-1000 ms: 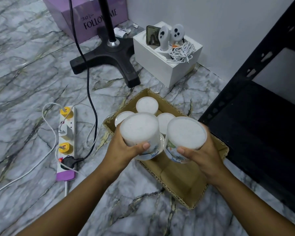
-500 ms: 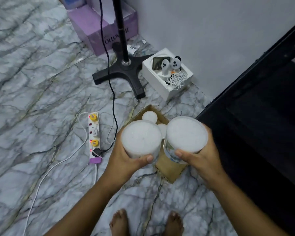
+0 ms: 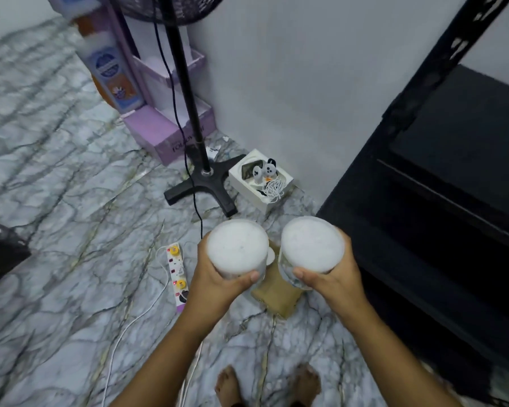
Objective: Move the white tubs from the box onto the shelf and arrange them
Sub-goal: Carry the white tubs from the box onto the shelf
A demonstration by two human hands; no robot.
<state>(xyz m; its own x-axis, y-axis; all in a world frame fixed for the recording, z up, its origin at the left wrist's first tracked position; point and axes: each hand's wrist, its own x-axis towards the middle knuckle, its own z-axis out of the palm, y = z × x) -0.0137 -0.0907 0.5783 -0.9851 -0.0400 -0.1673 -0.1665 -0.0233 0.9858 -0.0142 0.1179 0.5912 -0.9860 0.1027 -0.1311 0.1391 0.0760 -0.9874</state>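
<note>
Left hand (image 3: 218,277): fingers clenched round one white tub (image 3: 238,248), thumb across its near side; tub upright, lid facing the camera. Right hand (image 3: 329,274): fingers grasping a second white tub (image 3: 312,244), also upright; the two tubs sit side by side, close but apart, both held in the air. Cardboard box (image 3: 276,292) lies on the marble floor (image 3: 71,259) below and between the fingers; its contents are mostly hidden. Black shelf (image 3: 453,186) stands to the right of the right-hand fingers; power strip (image 3: 177,274) lies left of the left-hand fingers.
</note>
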